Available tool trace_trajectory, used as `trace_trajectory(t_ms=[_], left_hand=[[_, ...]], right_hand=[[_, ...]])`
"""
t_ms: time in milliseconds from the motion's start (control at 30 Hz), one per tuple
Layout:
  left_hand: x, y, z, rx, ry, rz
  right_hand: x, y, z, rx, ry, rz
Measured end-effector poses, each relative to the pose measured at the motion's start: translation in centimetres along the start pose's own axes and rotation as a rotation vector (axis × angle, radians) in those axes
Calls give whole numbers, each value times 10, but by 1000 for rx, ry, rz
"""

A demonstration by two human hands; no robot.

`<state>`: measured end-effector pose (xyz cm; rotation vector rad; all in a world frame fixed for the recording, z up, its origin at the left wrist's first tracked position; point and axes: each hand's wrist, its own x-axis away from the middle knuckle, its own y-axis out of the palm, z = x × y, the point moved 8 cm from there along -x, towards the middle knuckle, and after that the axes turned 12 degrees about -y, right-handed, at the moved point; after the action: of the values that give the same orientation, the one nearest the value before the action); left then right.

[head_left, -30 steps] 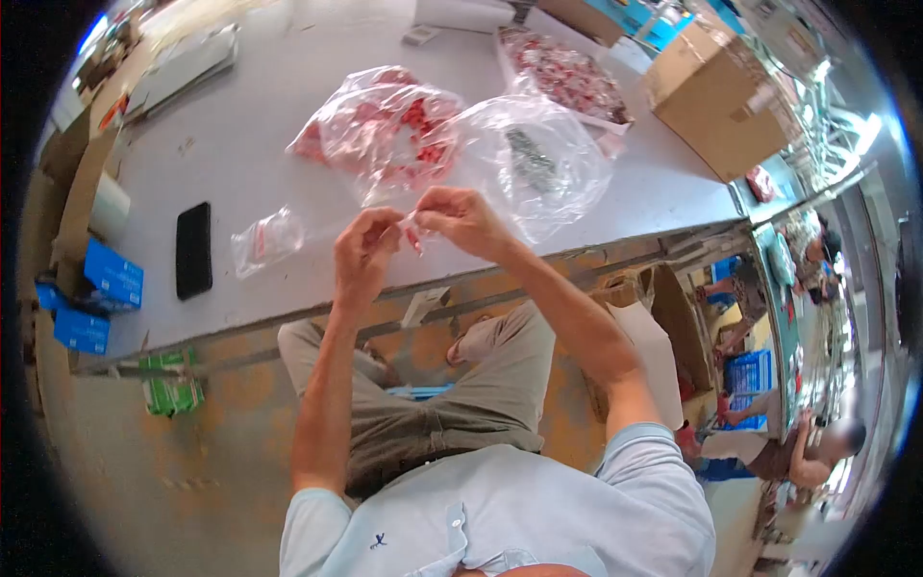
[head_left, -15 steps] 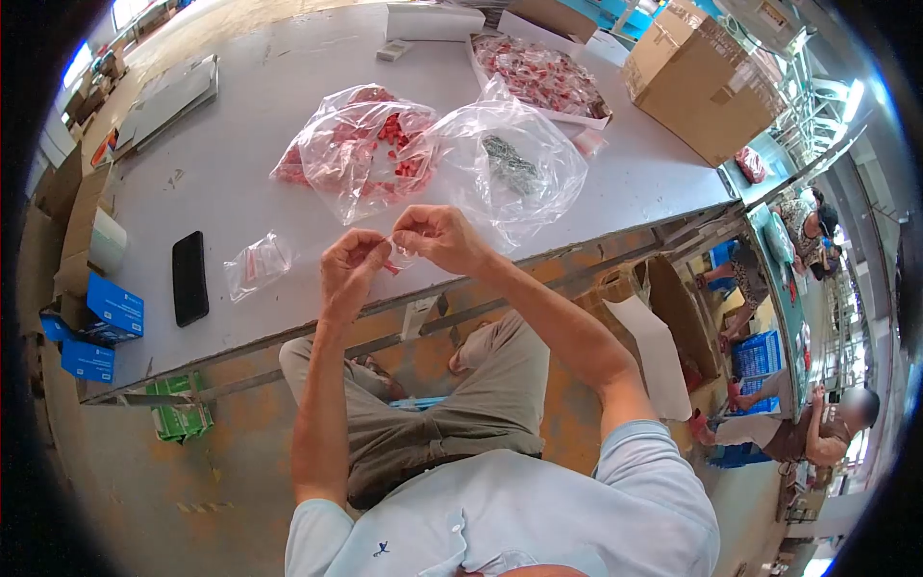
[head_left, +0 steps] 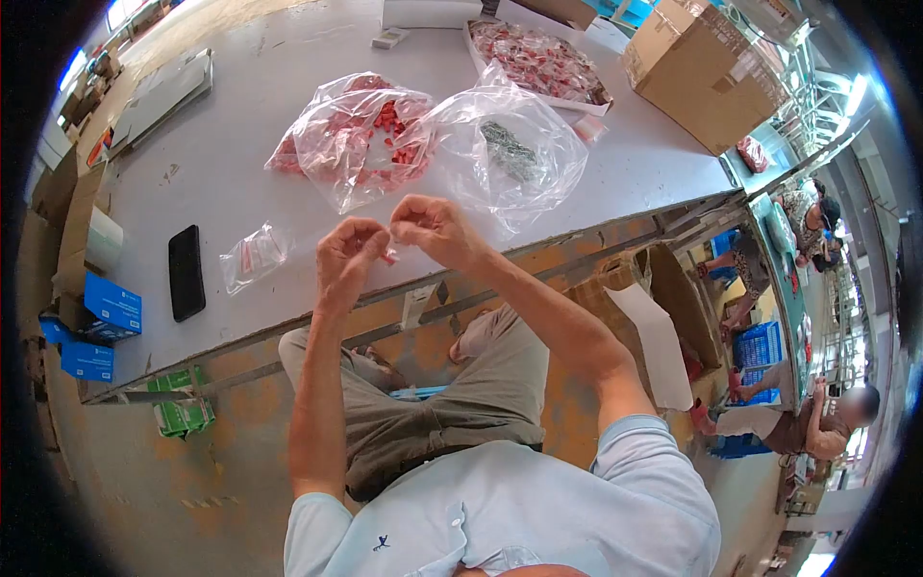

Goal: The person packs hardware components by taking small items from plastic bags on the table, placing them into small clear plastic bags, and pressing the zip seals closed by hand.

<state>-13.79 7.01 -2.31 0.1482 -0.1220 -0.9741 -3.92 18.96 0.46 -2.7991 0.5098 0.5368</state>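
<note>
At the front edge of the table, my left hand (head_left: 348, 260) is closed in a pinch. A small clear plastic bag with a red piece (head_left: 389, 257) shows at its fingertips. Close beside it, the fingers of my right hand (head_left: 435, 231) are pinched together near the same bag; what they grip is too small to make out. Just beyond my hands lie a clear bag of red pieces (head_left: 361, 144) and an open clear bag (head_left: 548, 159) holding small dark metallic-looking pieces (head_left: 508, 151). Left of my hands lies a flat clear bag with red strips (head_left: 255, 258).
A black phone (head_left: 187, 273) lies on the table (head_left: 240, 125) near blue boxes (head_left: 113, 306). A tray of small red packets (head_left: 538, 62) and a cardboard box (head_left: 702, 77) stand at the back right. An open carton (head_left: 673, 298) is below the table. Other people sit far right.
Both hands remain pinched close together, with small finger movements. The clear film seen between them earlier is less visible now. The view has shifted slightly.
</note>
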Motion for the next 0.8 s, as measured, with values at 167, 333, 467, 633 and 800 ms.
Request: trace_trajectory(t_ms=[167, 333, 467, 633, 800], left_hand=[[1, -12, 2, -24, 25, 103], [-2, -11, -6, 28, -36, 18], [1, -8, 1, 34, -10, 1], [0, -1, 3, 128, 27, -24], [2, -5, 3, -2, -25, 3]], right_hand=[[4, -7, 1, 3, 33, 56], [8, -5, -6, -23, 132, 58], [5, -5, -2, 29, 95, -12], [2, -7, -8, 70, 56, 40], [4, 1, -3, 138, 54, 5]])
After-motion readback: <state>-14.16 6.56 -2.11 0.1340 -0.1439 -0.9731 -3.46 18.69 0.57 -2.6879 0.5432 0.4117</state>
